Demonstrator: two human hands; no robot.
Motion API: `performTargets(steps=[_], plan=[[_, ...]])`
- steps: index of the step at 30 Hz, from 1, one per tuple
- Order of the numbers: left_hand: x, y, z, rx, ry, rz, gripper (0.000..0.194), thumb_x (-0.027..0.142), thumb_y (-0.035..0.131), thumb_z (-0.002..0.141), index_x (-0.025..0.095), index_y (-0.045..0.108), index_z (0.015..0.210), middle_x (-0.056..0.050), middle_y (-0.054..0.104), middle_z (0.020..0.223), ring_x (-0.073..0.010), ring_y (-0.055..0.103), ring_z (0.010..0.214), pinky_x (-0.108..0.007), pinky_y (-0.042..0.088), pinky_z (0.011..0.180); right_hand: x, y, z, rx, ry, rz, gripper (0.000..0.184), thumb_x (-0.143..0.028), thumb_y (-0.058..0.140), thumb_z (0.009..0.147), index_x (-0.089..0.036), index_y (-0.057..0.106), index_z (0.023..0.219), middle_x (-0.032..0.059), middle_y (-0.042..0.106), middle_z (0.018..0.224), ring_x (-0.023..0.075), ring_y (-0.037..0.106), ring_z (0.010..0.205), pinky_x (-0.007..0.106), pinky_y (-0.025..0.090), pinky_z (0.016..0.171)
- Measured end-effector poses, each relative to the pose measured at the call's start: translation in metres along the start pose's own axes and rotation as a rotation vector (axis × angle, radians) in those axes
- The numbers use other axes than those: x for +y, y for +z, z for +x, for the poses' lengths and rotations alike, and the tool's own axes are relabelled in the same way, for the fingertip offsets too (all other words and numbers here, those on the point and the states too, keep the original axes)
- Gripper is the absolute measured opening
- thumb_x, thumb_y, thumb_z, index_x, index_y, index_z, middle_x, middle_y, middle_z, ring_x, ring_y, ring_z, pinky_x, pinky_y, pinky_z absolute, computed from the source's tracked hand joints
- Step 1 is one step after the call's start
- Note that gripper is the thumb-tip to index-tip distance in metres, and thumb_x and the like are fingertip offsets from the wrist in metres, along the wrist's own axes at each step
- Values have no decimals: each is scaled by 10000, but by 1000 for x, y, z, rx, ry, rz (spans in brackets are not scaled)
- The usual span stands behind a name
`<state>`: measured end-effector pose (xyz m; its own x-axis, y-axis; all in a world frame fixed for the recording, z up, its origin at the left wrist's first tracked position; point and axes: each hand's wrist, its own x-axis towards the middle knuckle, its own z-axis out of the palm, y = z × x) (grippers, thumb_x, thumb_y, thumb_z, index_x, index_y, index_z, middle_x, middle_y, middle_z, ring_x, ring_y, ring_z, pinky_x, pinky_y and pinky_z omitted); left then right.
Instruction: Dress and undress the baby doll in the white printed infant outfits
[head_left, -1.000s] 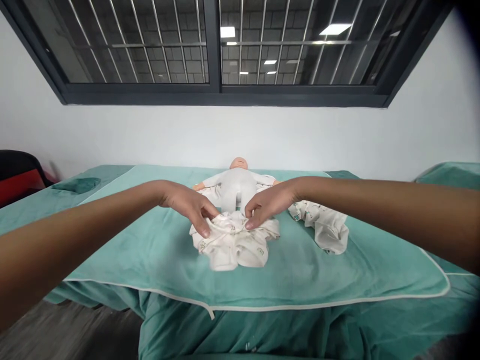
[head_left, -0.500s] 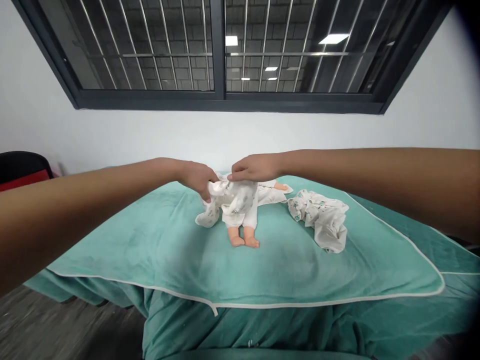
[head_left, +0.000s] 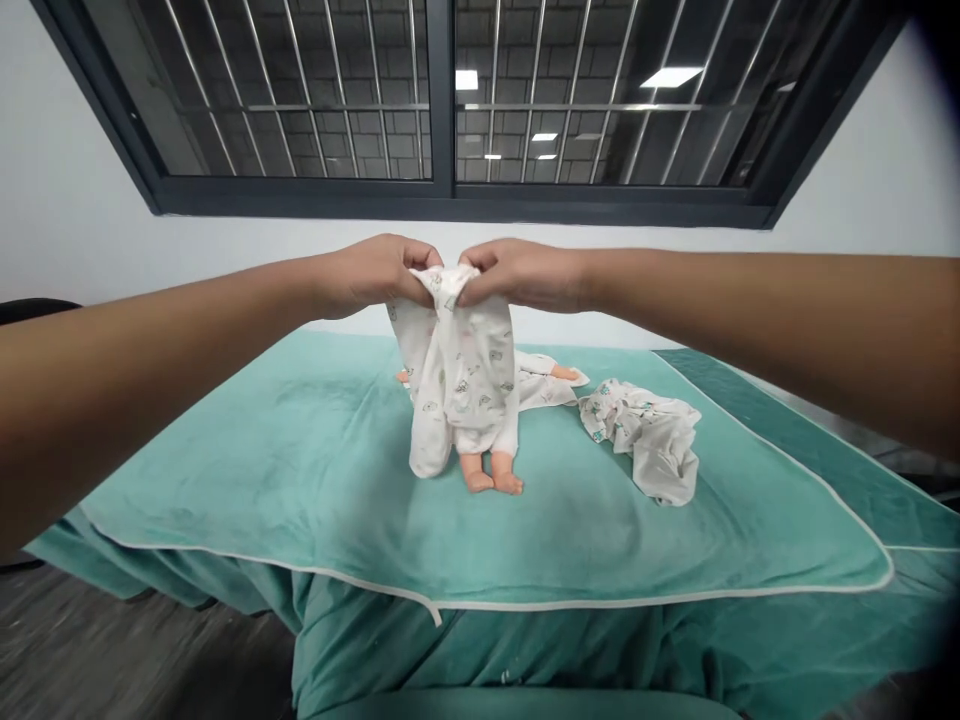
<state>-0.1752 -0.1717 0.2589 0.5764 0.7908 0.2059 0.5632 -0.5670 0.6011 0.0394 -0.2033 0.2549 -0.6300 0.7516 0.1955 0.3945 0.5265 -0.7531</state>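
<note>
A small white printed baby garment (head_left: 480, 375) hangs from both hands above a baby doll (head_left: 487, 470). My left hand (head_left: 390, 268) pinches its upper edge from the left. My right hand (head_left: 506, 272) pinches the same edge from the right, close beside the left. The cloth hides the doll's head and most of its body. Its bare feet and white trouser legs show below, and one arm in a white sleeve reaches out to the right over more printed cloth (head_left: 547, 392).
A crumpled white printed cloth (head_left: 645, 435) lies to the right on the teal blanket (head_left: 600, 570), which has a pale border. Behind stands a white wall (head_left: 300, 240) under a barred window (head_left: 450, 195). A dark chair back (head_left: 34, 308) shows at the far left.
Both hands have risen and drawn the garment up, so it now hangs stretched in front of the doll. The crumpled cloth on the right has stayed in place.
</note>
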Motion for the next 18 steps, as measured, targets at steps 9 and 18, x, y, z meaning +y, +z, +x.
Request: performTargets(steps=[9, 18], plan=[[2, -14, -8, -207, -108, 97, 316, 340, 759, 673, 177, 690, 935, -29, 665, 912, -235, 636, 939, -366, 469, 851, -11, -12, -5, -25, -8, -176, 348, -423, 724, 812, -112, 593, 731, 0, 538, 768, 145, 576, 822, 270, 454, 720], [6, -22, -19, -531, -354, 269, 343, 459, 757, 689, 263, 744, 970, -52, 727, 1075, -292, 598, 1100, -353, 471, 911, -20, -24, -29, -134, 120, -622, 414, -588, 727, 719, -177, 718, 769, 16, 665, 865, 196, 623, 902, 280, 484, 744]])
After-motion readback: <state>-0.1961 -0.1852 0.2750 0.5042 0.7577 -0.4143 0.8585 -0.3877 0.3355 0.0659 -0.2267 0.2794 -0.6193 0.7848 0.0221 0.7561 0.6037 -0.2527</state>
